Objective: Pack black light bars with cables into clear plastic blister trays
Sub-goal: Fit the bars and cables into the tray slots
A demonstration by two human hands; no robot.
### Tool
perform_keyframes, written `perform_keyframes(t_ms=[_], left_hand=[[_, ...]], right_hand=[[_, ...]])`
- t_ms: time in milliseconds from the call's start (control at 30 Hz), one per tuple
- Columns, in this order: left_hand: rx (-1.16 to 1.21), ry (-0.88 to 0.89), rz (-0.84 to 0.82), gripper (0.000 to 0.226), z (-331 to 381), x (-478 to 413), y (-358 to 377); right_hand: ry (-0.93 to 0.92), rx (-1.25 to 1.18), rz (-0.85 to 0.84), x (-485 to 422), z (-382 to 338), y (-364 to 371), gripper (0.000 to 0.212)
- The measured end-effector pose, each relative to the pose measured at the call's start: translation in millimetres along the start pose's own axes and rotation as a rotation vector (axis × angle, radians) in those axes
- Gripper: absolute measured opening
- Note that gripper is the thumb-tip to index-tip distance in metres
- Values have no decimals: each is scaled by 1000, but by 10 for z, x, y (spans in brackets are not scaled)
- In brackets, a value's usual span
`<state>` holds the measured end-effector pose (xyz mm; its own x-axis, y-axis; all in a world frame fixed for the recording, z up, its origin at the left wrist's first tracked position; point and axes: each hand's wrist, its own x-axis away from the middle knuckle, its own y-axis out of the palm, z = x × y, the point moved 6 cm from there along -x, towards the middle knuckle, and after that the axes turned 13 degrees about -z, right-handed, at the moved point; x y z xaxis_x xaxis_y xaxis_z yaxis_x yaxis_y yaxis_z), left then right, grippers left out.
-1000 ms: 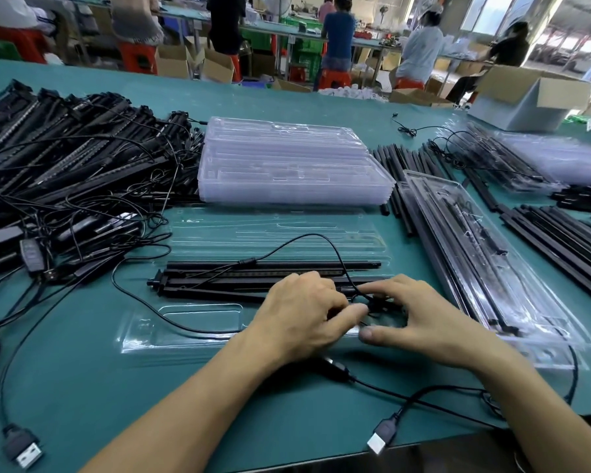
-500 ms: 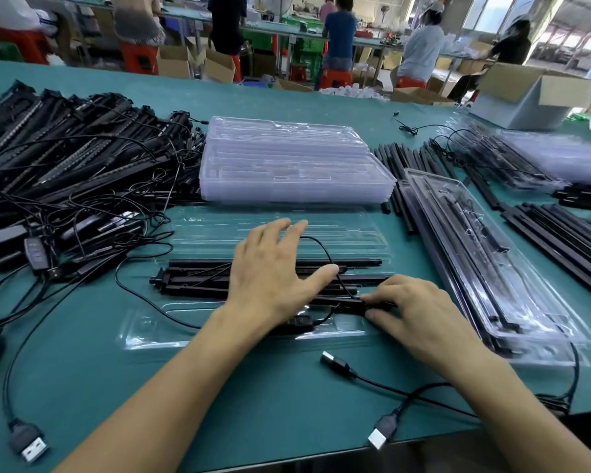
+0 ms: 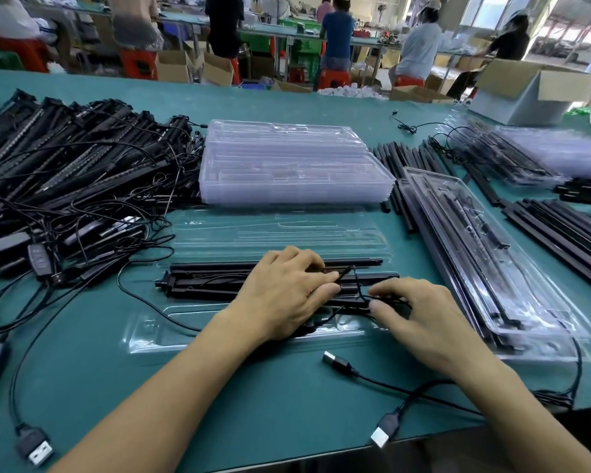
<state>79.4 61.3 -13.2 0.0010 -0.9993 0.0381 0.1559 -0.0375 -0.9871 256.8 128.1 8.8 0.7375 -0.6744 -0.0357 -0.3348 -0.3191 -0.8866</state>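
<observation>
While the left hand (image 3: pixel 284 291) lay curled over the bars (image 3: pixel 202 285) on the tray (image 3: pixel 151 336), both it and the right hand (image 3: pixel 423 315) pinched the cable (image 3: pixel 356 285).

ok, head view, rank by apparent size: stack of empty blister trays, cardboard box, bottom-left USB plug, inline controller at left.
1. stack of empty blister trays
2. cardboard box, though farther off
3. USB plug and inline controller: look alike; plug is nearer the camera, so unranked
</observation>
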Motion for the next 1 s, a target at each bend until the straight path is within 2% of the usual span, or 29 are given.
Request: perform_keyframes(t_ms=[133,267,367,467,600,667,800,900,1000], left_hand=[[72,-3,-40,46,-60,-26,41],[141,-3,-25,43,-122,-32,55],[217,-22,-18,47,-222,-12,57],[315,-48,-23,47,-324,13,56],[329,-62,-13,44,-339,35,52],[327,-46,9,40,-322,50,46],[252,7,24,33,-264,55,31],[247,3,14,31,-264,49,32],[238,2,21,37,-224,61,1]], right_hand=[[-4,-19,30,-31,-128,54,47],[-40,-149,185,-84,-204,54,16],[-2,-174,214,-86,-119,11,10],[26,-109,150,-50,0,-25,30],[42,39,22,2,103,8,19],[45,114,-19,24,110,45,20],[30,216,-38,63,87,29,25],[21,329,-166,98,120,37,35],[53,237,-277,75,212,29,45]])
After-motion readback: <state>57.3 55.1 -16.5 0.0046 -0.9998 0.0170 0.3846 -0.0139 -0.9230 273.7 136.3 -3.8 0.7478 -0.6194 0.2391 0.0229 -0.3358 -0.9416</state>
